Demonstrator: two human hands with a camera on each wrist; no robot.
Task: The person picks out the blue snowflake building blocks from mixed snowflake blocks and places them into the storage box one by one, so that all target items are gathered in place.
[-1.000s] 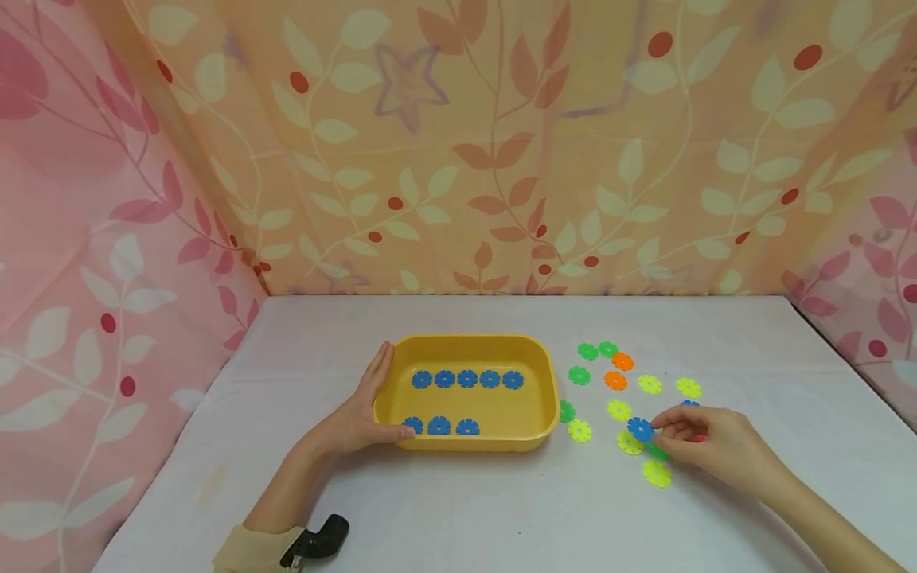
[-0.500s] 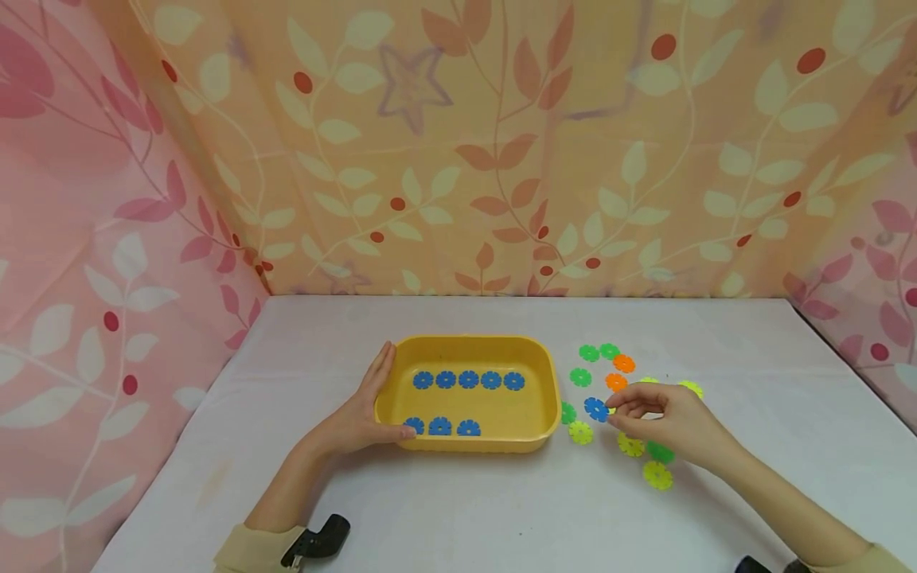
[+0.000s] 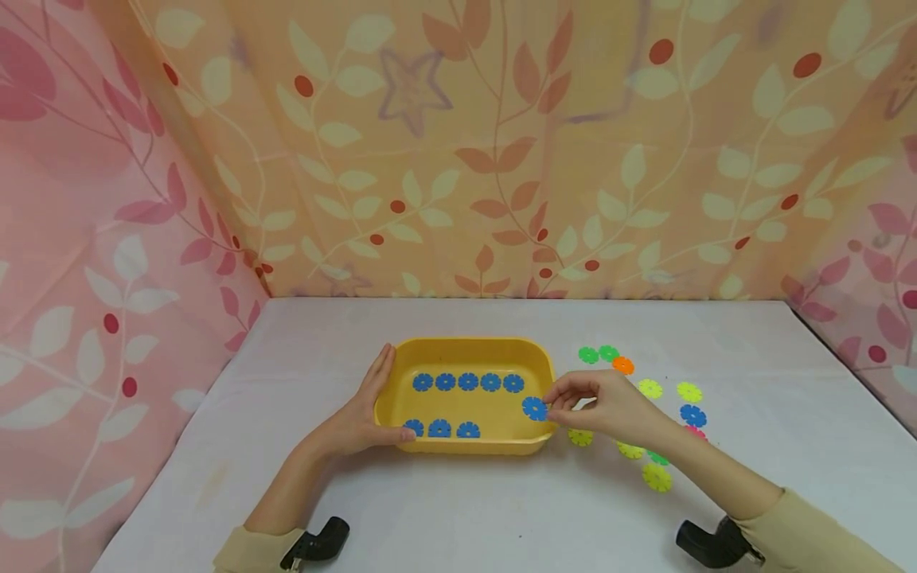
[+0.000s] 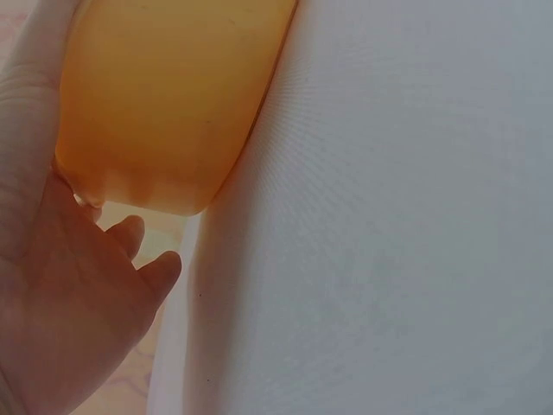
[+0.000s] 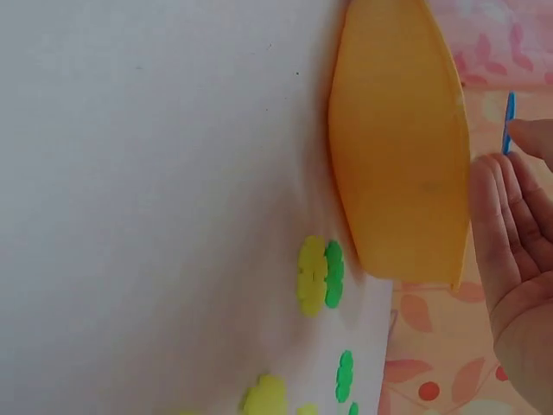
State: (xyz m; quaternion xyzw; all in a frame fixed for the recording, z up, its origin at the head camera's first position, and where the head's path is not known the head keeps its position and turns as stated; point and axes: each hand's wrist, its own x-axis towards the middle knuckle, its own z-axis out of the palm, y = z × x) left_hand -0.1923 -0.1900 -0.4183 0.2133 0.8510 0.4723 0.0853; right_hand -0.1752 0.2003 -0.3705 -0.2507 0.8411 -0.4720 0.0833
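In the head view my left hand [image 3: 361, 414] grips the left end of a yellow plastic tray [image 3: 473, 447]. Its thumb lies over the front rim, and its fingers run along the outer left wall. My right hand [image 3: 609, 407] pinches a blue flower-shaped disc [image 3: 534, 409] between thumb and fingertips, above the tray's right end. Seen edge-on in the right wrist view, that blue disc [image 5: 509, 123] stands upright at the fingertips. Inside the tray lies a back row of several blue discs [image 3: 468, 382]. Three more blue discs [image 3: 440, 428] lie along the front wall, one partly behind the left thumb.
Right of the tray, loose discs lie on the white tablecloth [image 3: 516, 509]: green [image 3: 588, 355], orange [image 3: 623, 365], yellow [image 3: 657, 477], blue [image 3: 692, 415] and pink [image 3: 695, 432]. My right hand and forearm hide some. A patterned curtain [image 3: 494, 159] stands behind the table.
My right hand has carried the blue disc leftward from among the loose discs to over the tray's right end. The left hand and the tray have stayed in place.
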